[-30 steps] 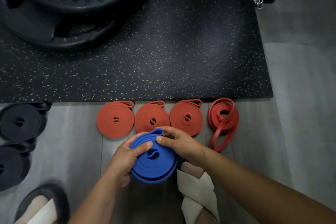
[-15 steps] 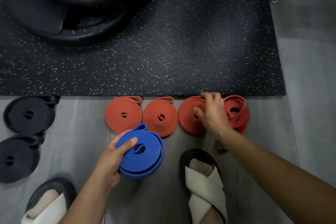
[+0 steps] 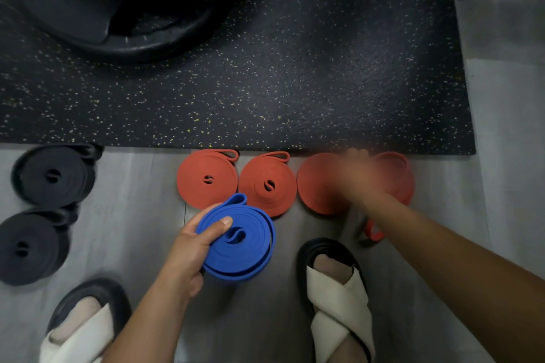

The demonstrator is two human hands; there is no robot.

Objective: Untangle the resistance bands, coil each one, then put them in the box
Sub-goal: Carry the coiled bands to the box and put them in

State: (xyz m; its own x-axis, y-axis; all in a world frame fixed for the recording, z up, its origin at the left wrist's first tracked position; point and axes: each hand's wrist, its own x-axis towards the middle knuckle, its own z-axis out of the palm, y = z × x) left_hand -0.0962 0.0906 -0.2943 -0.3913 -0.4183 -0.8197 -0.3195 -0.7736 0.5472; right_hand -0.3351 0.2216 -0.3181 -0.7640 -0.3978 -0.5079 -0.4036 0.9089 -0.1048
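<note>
Half a second back the right hand (image 3: 358,178) rested sharply on the red coils; now it is a blur over the same spot, between the third red coil (image 3: 317,183) and the loose red band (image 3: 395,177), so it is moving, and I cannot tell whether its fingers are spread or pinching anything. Against the near edge of the black mat (image 3: 265,82), the blue coil (image 3: 239,242) has kept its place, held just short of the mat and in front of the first red coil (image 3: 206,178) and second red coil (image 3: 267,184). The left hand (image 3: 191,247) grips the blue coil, thumb pressed on its top face and fingers curled under

That loose red band, judging by its open loops and the tail trailing away from the mat, looks like the one needing winding. To do it well, I would start from one folded end, keep the turns flat and tight, and tuck the tail

No box shows here; two black coils (image 3: 50,177) lie left along the mat's near edge
</note>
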